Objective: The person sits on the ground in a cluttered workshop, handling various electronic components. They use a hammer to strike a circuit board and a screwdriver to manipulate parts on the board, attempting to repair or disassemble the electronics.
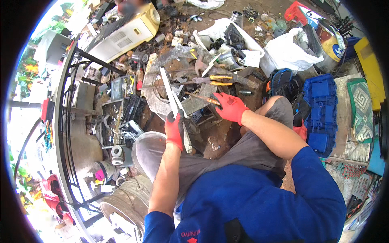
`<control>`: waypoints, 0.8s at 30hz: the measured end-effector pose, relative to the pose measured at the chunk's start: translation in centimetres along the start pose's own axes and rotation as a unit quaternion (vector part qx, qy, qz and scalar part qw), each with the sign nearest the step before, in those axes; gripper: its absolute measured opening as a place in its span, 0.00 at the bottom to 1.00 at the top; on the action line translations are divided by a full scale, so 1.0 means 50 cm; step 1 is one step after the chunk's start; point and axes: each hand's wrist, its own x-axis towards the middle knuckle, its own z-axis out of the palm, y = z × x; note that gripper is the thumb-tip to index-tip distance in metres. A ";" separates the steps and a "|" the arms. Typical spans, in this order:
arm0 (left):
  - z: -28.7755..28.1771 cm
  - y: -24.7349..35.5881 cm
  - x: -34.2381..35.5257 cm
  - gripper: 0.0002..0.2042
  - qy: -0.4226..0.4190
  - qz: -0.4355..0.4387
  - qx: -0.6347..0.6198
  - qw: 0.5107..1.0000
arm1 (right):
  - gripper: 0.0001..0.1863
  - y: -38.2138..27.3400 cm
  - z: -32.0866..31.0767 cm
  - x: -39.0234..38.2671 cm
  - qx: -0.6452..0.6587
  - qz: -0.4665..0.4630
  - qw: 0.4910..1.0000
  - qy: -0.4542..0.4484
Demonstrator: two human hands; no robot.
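Note:
My left hand (174,128), in a red glove with dark patches, is closed around a long white strip (167,86) that slants from upper left down toward my lap. In my right hand (231,107), also red-gloved, is a screwdriver (207,99) with an orange-brown handle, its shaft pointing left toward the strip. A gap shows between the screwdriver's tip and the strip. Beyond both hands lies a worn grey block (156,104) with small scraps on it. Pliers with yellow grips (221,77) rest on its far side, beside a hammer (242,80).
White sacks (293,50) of scrap stand at far right. A blue plastic case (320,115) is right of my knee. Crates of parts (111,125) and a black metal frame (67,121) are on the left. A cream appliance housing (125,38) lies at far left among loose debris.

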 end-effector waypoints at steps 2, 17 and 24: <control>-0.005 -0.026 0.016 0.14 -0.004 0.027 0.000 1.000 | 0.32 0.001 -0.008 0.004 -0.018 0.023 0.999 0.015; -0.044 -0.084 -0.004 0.28 -0.018 0.094 0.213 0.972 | 0.28 0.003 -0.020 0.042 -0.091 0.081 0.983 0.135; -0.052 -0.073 -0.033 0.33 -0.021 0.058 0.241 0.969 | 0.34 0.136 -0.117 0.085 -0.095 0.242 0.954 0.150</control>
